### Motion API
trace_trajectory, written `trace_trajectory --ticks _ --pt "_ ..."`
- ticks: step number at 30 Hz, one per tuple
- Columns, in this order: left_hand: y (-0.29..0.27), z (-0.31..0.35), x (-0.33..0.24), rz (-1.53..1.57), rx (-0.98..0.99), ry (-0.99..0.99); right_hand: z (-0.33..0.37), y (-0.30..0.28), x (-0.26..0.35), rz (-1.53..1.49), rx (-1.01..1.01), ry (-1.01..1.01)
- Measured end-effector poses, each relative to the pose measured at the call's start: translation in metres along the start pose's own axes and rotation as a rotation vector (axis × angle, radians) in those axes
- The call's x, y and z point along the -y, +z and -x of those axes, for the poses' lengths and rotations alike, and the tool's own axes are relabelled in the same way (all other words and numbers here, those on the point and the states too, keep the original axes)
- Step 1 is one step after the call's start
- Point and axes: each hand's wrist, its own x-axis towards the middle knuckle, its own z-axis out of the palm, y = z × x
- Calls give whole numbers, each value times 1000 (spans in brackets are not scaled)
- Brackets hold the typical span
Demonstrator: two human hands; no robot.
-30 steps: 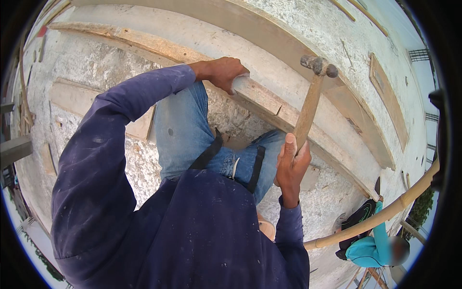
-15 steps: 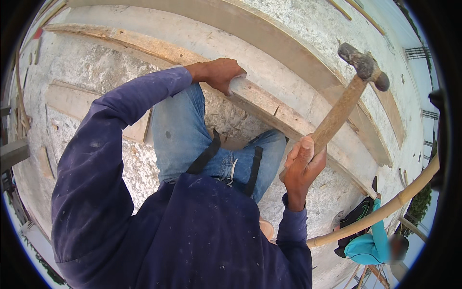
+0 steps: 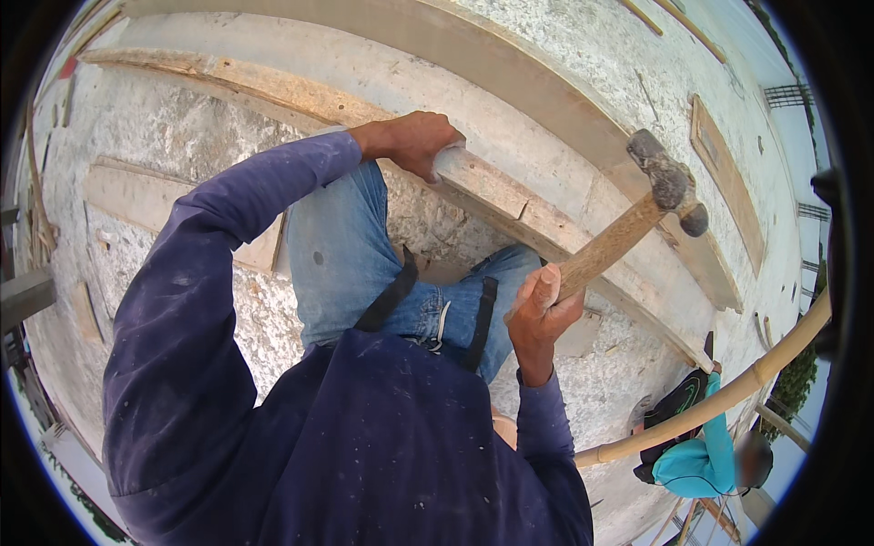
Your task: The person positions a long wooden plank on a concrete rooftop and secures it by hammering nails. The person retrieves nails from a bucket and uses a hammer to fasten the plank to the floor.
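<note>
My left hand (image 3: 417, 144) is wrapped over the top edge of a long timber beam (image 3: 510, 202) that runs across in front of my knees. Its fingers go round the far side, partly hidden. In my right hand (image 3: 543, 314) is a hammer, gripped by its wooden handle (image 3: 608, 247). The worn metal hammer head (image 3: 669, 182) is raised above the beam, apart from it, toward the right. My jeans-clad legs (image 3: 341, 246) are bent close against the near side of the beam.
Beyond the beam lies a long grey board (image 3: 546, 77), parallel to it. A loose plank (image 3: 728, 182) rests farther right. A bamboo pole (image 3: 701, 409) crosses the lower right, near a person in a turquoise top (image 3: 696, 469). Another board (image 3: 137, 191) lies at left.
My right hand has moved a little left and down with the hammer, whose head has swung lower and left. My left hand stays on the beam.
</note>
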Motion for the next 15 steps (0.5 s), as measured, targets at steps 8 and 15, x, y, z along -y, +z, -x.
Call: trace_trajectory --ticks 8,15 --pt "-6 -2 -5 24 39 -45 47 -13 -41 157 -7 181" --pt "-17 -48 -64 -98 148 -10 205 -34 -93 264 -552 592"
